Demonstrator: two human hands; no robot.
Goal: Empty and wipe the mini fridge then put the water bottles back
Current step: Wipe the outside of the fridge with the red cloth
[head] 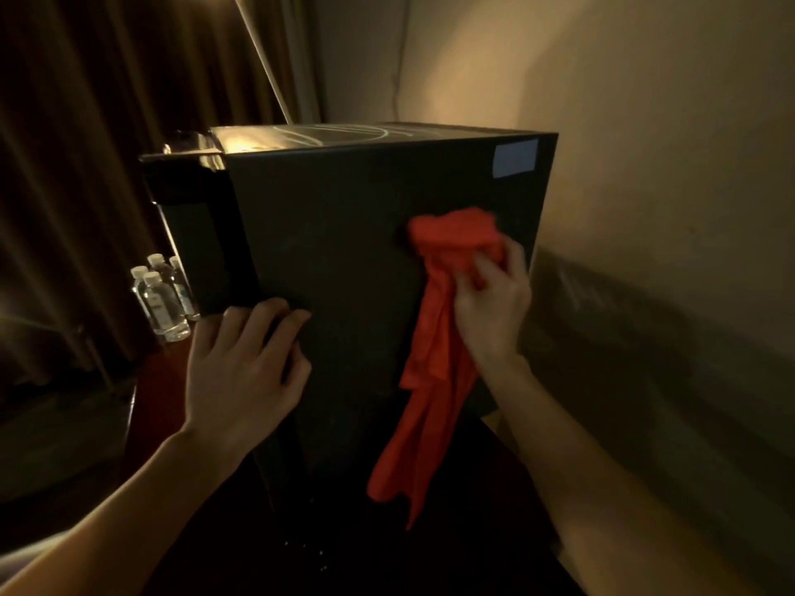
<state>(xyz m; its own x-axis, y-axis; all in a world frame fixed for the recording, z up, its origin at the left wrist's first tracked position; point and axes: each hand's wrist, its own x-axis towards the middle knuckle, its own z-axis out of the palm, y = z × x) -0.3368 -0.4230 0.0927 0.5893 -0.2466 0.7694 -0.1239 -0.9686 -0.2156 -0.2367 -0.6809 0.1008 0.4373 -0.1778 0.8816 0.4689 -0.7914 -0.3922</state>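
Note:
The black mini fridge (344, 234) fills the middle of the head view, its flat side panel facing me. My right hand (494, 303) grips a red cloth (434, 337) and holds its bunched top against the panel's right part; the rest of the cloth hangs down. My left hand (245, 363) rests on the panel's left edge, fingers laid over the corner. Its door (189, 234) stands open to the left. Several clear water bottles (161, 294) with white caps stand on the surface left of the fridge.
A blue label (515, 159) sits at the panel's upper right corner. A beige wall (645, 144) runs close along the right. Dark curtains (86, 122) hang behind on the left. A slanted lamp pole (264, 66) rises behind the fridge.

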